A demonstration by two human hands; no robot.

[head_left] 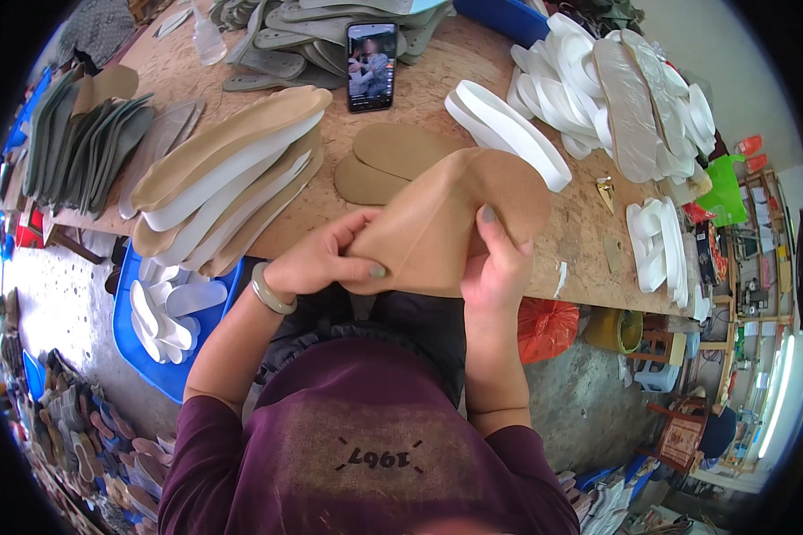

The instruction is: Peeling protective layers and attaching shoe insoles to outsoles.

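Note:
Between my two hands a large tan insole [424, 218] is held up over the front edge of the table, bent so that its rounded end curls over at the right. My left hand [330, 254] pinches its left end, thumb on top. My right hand [498, 259] grips the curled side, with the thumb up against it. Just behind lie two flat tan insoles [393, 152], partly covered by the held one. A stack of tan and white soles [232, 169] stands left of my hands. Beyond the insole, a pair of white soles [509, 134] rests on the table.
A phone [371, 71] leans against grey insoles [285, 45] at the back. More grey insoles [89, 134] stand far left. White soles [571, 80] are heaped back right, others [656, 245] near the right edge. A blue bin [143, 343] sits below left, a red bag [544, 330] below right.

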